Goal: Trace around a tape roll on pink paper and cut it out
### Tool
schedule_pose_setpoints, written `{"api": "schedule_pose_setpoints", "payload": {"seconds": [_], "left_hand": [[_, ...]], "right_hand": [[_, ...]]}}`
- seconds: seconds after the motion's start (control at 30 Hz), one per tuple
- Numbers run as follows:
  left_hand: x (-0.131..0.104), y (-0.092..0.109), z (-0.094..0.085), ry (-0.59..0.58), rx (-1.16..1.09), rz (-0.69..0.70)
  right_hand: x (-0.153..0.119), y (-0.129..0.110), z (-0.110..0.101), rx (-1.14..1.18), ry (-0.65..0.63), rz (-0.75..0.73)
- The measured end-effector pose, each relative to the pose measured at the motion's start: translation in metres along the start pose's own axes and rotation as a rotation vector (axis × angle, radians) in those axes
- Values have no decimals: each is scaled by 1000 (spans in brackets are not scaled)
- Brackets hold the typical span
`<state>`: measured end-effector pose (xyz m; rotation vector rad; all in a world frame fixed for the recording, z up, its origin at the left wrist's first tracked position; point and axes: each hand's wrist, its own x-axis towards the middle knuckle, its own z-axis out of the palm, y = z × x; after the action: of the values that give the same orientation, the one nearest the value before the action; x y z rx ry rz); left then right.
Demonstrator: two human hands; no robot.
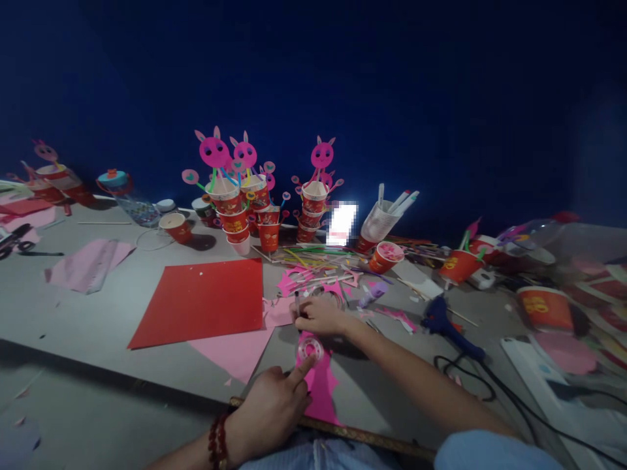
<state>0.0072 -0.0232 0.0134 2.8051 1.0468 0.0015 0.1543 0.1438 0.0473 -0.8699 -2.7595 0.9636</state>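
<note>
A pink paper piece (321, 395) with cut edges lies at the table's front edge. On it rests a clear round disc (309, 350), like a small tape roll. The outstretched index finger of my left hand (274, 401) presses on the disc, while the other fingers curl loosely beneath. Just beyond, my right hand (321, 316) closes around a thin dark pen (296, 302), held nearly upright above the far end of the pink piece. My right fingers partly cover the pen, so its tip is hidden.
Left of my hands are a red sheet (206, 300) and a light pink sheet (238, 352). A blue glue gun (453, 329) with its cord lies right. Behind stand stacked-cup figures (230, 212), a cup of pens (379, 222), a lit phone (341, 224) and paper scraps (294, 279).
</note>
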Motion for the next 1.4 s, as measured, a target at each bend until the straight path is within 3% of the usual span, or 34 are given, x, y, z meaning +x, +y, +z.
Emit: {"api": "schedule_pose_setpoints", "payload": {"seconds": [0.27,0.47,0.6,0.77,0.9,1.07,1.2,1.3,1.4], "left_hand": [[1,-2,-13,-12,-46,-10],[1,-13,-13,189,-408,-217],[9,-19,-13,375,-751,-227],[24,-19,-9,394,-872,-346],[29,-16,-7,387,-814,-316],[34,-10,-16,385,-762,-264],[37,-6,-20,389,-738,-184],[35,-7,-19,417,-604,-162],[35,-9,-21,447,-558,-173]], "right_hand": [[-42,9,3,352,341,84],[-92,3,25,689,603,246],[-117,-13,42,984,739,311],[-131,-39,46,1042,731,265],[-133,-49,40,962,711,219],[-131,-49,43,851,690,166],[-135,-45,41,911,654,159],[-140,-41,33,876,587,172],[-139,-41,36,788,607,254]]}}
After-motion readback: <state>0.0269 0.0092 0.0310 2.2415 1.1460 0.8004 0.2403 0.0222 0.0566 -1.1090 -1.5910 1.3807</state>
